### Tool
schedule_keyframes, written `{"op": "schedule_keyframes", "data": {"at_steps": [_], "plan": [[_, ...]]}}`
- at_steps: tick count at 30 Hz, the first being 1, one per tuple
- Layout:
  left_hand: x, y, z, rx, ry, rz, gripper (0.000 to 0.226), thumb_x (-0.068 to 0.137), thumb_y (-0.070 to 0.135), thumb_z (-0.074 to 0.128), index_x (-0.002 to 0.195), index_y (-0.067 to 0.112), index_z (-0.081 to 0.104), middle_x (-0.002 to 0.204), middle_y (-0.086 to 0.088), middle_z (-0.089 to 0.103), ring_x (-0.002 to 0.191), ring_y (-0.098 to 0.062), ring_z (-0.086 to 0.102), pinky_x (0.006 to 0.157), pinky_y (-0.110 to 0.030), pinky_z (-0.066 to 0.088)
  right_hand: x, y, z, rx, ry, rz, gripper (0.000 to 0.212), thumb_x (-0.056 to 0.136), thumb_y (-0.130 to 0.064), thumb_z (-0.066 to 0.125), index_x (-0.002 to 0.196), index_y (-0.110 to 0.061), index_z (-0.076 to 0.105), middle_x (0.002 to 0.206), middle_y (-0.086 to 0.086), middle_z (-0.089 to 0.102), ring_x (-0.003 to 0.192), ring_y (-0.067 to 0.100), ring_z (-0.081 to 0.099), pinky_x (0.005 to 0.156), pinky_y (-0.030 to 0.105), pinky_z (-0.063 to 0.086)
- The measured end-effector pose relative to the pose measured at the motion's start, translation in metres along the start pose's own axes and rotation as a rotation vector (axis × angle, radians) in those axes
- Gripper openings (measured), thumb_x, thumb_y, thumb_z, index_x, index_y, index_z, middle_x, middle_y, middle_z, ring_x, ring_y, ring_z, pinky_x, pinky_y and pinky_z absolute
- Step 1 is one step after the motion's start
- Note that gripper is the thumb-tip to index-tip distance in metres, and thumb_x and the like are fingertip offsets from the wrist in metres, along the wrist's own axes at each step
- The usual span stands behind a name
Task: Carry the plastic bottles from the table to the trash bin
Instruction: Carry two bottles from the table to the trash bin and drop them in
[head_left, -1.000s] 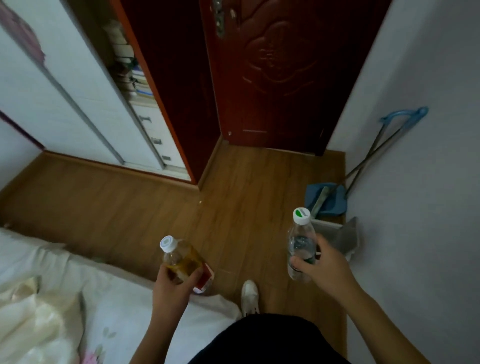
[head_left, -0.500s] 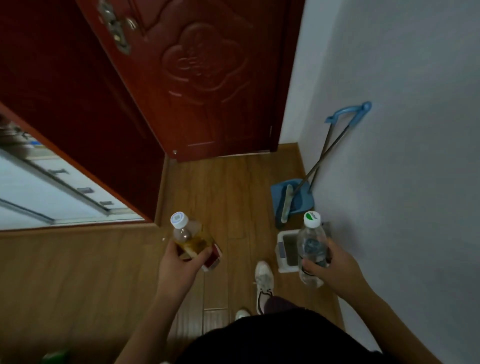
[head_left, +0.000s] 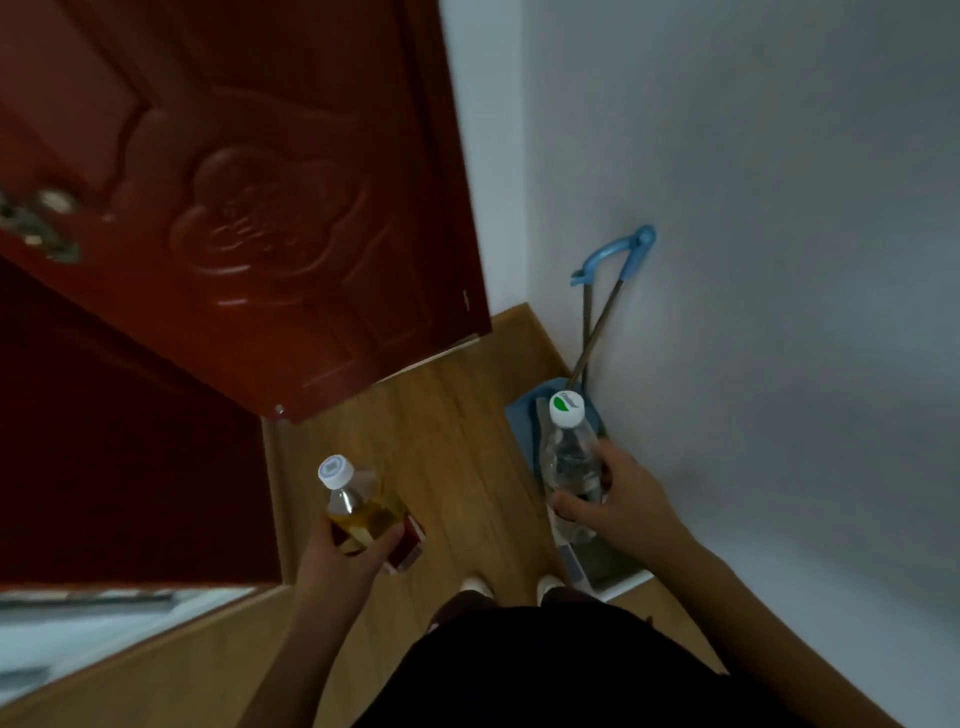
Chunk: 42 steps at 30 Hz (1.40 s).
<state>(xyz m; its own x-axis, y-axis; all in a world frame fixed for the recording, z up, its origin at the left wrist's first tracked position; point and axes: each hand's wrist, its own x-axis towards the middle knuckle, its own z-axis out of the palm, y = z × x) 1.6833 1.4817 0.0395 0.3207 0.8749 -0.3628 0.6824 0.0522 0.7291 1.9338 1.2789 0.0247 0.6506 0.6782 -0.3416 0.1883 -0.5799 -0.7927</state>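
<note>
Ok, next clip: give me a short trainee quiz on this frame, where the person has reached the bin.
1. True or false: the left hand holds the bottle of yellow liquid.
2. The clear bottle in the right hand has a cap that is: A) red, B) white with a green mark, C) black.
3. Short answer: is either bottle inside the white trash bin yet?

Key: 1 true. 2 B. 3 no, each hand grips its own bottle.
</note>
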Motion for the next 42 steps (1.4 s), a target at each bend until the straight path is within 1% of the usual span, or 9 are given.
{"op": "schedule_keyframes", "data": {"at_steps": [2,6,10,17,21,24,29,34,42], "plan": [[0.032,0.018,0.006,0.027,-0.069,0.054,0.059,0.07,0.032,0.088,0.12,0.02,0.059,0.109,0.002,0.068,0.101,-0.02,0.065,0.085,-0.039,0.049,0.001,0.003,0.0,0.012,0.073,0.062,0.05,0.076,-0.039,0.08,0.114,-0.034,0.048,0.098,-0.024,0.059,0.088,-0.006,0.058,0.079,0.018,0.05],[0.094,0.056,0.023,0.076,-0.311,0.195,0.053,0.074,0.023,0.086,0.118,0.028,0.057,0.103,0.009,0.066,0.095,-0.012,0.063,0.079,-0.031,0.051,-0.009,0.012,0.005,0.01,0.28,0.239,0.051,0.071,-0.045,0.08,0.111,-0.033,0.052,0.101,-0.01,0.067,0.086,0.008,0.064,0.066,0.02,0.044],[0.145,0.089,0.043,0.158,-0.552,0.291,0.06,0.073,0.018,0.087,0.124,0.027,0.056,0.103,0.014,0.064,0.099,-0.012,0.062,0.076,-0.026,0.05,-0.041,0.017,0.032,0.099,0.539,0.419,0.053,0.069,-0.046,0.079,0.113,-0.033,0.054,0.098,-0.015,0.067,0.085,0.004,0.064,0.066,0.018,0.044],[0.168,0.12,0.072,0.348,-0.836,0.449,0.064,0.078,0.022,0.083,0.135,0.02,0.054,0.116,0.003,0.064,0.105,-0.014,0.059,0.075,-0.021,0.042,-0.111,0.015,0.107,0.273,0.838,0.747,0.046,0.071,-0.04,0.082,0.108,-0.03,0.057,0.091,-0.013,0.069,0.081,0.009,0.067,0.073,0.036,0.056],[0.153,0.126,0.089,0.419,-0.939,0.475,0.068,0.08,0.026,0.08,0.141,0.023,0.049,0.115,0.009,0.06,0.105,-0.009,0.054,0.083,-0.026,0.04,-0.145,0.012,0.131,0.337,0.927,0.827,0.042,0.074,-0.038,0.081,0.106,-0.031,0.055,0.092,-0.015,0.068,0.081,0.002,0.064,0.064,0.023,0.049],[0.144,0.12,0.098,0.487,-0.966,0.481,0.063,0.08,0.027,0.079,0.136,0.025,0.049,0.105,0.015,0.057,0.114,-0.017,0.057,0.088,-0.032,0.042,-0.164,0.015,0.142,0.375,0.955,0.866,0.044,0.075,-0.041,0.08,0.109,-0.027,0.054,0.093,-0.013,0.068,0.081,0.003,0.065,0.064,0.02,0.048],[0.126,0.112,0.113,0.612,-0.991,0.485,0.07,0.079,0.026,0.08,0.14,0.024,0.046,0.133,-0.002,0.059,0.126,-0.025,0.055,0.097,-0.042,0.043,-0.181,0.026,0.162,0.437,0.957,0.934,0.049,0.075,-0.043,0.079,0.112,-0.024,0.054,0.096,-0.011,0.066,0.086,0.007,0.065,0.069,0.022,0.05],[0.127,0.092,0.129,0.696,-0.965,0.431,0.075,0.076,0.029,0.082,0.141,0.023,0.046,0.137,-0.006,0.058,0.129,-0.027,0.054,0.105,-0.05,0.044,-0.179,0.048,0.174,0.489,0.89,0.951,0.05,0.075,-0.041,0.081,0.114,-0.023,0.055,0.094,-0.011,0.066,0.084,0.004,0.064,0.067,0.021,0.048],[0.144,0.057,0.166,0.772,-0.949,0.361,0.077,0.074,0.033,0.082,0.141,0.024,0.046,0.135,-0.005,0.06,0.125,-0.026,0.057,0.101,-0.047,0.047,-0.146,0.087,0.168,0.492,0.777,0.915,0.051,0.073,-0.043,0.081,0.114,-0.031,0.053,0.097,-0.015,0.066,0.086,-0.001,0.063,0.07,0.02,0.048]]}}
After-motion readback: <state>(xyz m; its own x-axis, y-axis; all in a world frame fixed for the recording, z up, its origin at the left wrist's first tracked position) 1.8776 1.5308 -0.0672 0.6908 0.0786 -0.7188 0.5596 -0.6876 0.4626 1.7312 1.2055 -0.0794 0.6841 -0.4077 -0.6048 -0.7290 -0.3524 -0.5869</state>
